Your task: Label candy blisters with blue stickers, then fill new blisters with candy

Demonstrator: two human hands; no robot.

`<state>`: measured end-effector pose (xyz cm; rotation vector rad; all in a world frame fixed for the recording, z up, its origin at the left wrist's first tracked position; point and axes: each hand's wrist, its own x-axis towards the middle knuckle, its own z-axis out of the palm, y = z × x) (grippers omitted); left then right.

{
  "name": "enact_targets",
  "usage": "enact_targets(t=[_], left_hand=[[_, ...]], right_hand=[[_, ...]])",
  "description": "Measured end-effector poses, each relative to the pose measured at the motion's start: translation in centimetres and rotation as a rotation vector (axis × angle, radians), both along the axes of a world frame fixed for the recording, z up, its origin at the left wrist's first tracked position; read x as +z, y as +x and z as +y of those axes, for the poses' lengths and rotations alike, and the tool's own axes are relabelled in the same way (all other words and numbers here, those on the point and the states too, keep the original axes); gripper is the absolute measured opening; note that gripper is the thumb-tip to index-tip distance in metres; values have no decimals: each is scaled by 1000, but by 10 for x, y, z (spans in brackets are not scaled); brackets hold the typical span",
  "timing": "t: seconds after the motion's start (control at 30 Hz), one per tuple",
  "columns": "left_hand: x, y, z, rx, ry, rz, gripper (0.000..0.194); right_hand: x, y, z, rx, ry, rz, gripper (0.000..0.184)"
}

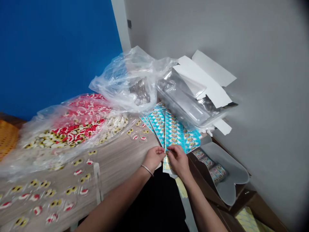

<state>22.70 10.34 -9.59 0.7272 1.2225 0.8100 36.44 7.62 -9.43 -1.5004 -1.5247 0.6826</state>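
While the left hand (154, 158) and right hand (179, 162) meet at the near end of a blue-and-yellow printed paper strip (174, 135), the strip lies fanned among similar sheets, right of the table's centre. Handling note: pinching close to the edge should limit buckling. Right fingers (171, 151) nearly closed, pinching the strip. Left fingers (161, 152) curled, tips at the same edge; firmness of hold cannot be told. Left of the hands, cartoon-eye stickers (80, 190) lie on a wood-grain table (120, 151). Far: a clear plastic bag (125, 83). Right: an open cardboard box (200, 170).
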Motion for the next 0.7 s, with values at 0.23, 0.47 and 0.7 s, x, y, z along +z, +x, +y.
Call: enact_targets(t=[0.23,0.47,0.7], left_hand=[[11,0,-5,-4,4,-72,29],[10,6,-7,0,19,-161,29],[10,9,-7,-12,3,-176,35]], right_hand=[[-7,0,-3,12,-16,11,11],[5,-5,-5,-41,36,37,12],[1,-5,2,-145,-114,252,17]])
